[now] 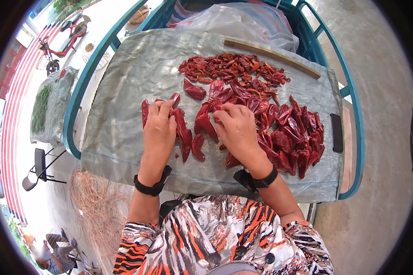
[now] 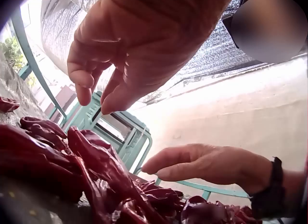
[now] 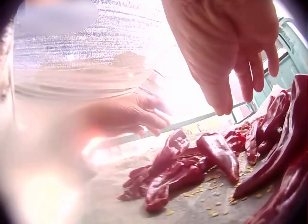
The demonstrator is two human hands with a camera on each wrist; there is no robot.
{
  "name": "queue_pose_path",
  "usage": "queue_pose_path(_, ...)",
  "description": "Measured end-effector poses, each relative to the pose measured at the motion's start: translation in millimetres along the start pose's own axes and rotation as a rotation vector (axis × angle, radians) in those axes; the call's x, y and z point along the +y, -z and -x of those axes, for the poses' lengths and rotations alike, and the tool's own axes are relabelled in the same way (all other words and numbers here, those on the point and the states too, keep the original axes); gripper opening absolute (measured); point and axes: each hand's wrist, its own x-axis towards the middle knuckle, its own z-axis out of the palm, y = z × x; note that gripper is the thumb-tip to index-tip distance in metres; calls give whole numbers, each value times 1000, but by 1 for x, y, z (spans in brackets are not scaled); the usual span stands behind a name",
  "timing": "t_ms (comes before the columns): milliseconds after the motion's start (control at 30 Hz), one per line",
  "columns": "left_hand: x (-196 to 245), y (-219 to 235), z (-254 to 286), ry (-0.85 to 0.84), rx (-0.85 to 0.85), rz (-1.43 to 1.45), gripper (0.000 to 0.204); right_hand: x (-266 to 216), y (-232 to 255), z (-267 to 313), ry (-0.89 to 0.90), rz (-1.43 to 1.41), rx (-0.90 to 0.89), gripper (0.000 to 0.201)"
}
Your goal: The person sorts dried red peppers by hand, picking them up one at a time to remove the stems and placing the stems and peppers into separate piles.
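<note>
Dried red peppers [image 1: 290, 133] lie spread over a grey woven sheet [image 1: 119, 82]. The left hand [image 1: 159, 128] hovers over a few peppers at the left, one long pepper [image 1: 182, 133] beside its thumb; in the left wrist view that hand [image 2: 130, 51] is above the peppers [image 2: 106, 171], fingers bent loosely, nothing between them. The right hand [image 1: 237, 133] is over the middle peppers, beside a dark red one [image 1: 204, 120]. Its fingers hang down relaxed in the right wrist view, the hand [image 3: 231, 51] holding nothing visible above peppers [image 3: 219, 154] and scattered pale seeds [image 3: 214, 188].
Smaller, shrivelled pepper pieces [image 1: 225, 65] form a heap at the back, before a wooden strip [image 1: 273, 57]. A black phone [image 1: 337, 133] lies at the right edge. Teal rails [image 1: 355, 110] enclose the sides, and a plastic sack [image 1: 243, 23] sits behind.
</note>
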Motion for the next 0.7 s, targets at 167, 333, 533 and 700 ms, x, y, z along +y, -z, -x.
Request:
queue_pose_path(167, 18, -15, 6, -375, -258, -21, 26, 17, -24, -10, -36, 188, -51, 25)
queue_pose_path(333, 15, -42, 21, -473, -357, -145, 24, 23, -35, -11, -48, 121, -34, 20)
queue_pose_path(533, 10, -36, 16, -300, -182, -221, 14, 15, -17, -19, -117, -276, 58, 15)
queue_pose_path(700, 5, -36, 14, -325, -228, -311, 10, 29, -19, -35, 15, -206, 100, 21)
